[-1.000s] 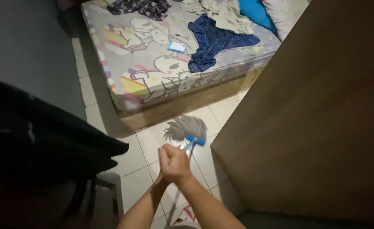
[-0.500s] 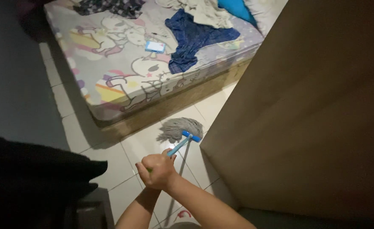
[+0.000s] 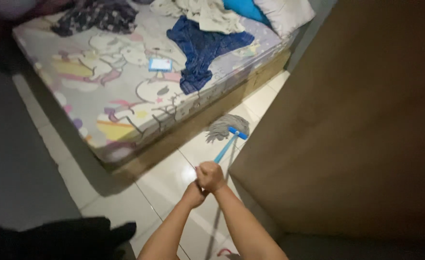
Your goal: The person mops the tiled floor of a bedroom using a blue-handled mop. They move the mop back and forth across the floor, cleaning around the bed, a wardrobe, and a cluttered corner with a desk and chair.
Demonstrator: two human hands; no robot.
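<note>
Both my hands grip the blue handle of a mop (image 3: pixel 225 147). My right hand (image 3: pixel 211 175) is the upper, farther one; my left hand (image 3: pixel 193 193) sits just below it, closer to me. The grey string mop head (image 3: pixel 222 127) rests on the white tiled floor (image 3: pixel 167 180), between the bed's wooden base and the brown cabinet. The handle's lower part is hidden behind my hands and arms.
A bed (image 3: pixel 126 91) with a cartoon-print sheet fills the upper left, carrying a blue garment (image 3: pixel 198 48), a checked cloth (image 3: pixel 97 17), pillows and a small flat device (image 3: pixel 160 64). A large brown cabinet (image 3: pixel 347 125) stands at right. A dark object (image 3: pixel 53 238) lies at lower left.
The view has swung so the bed sits lower and more to the right. The mop head has slid farther from me along the tiles, beside the bed base; both hands stay on the handle.
</note>
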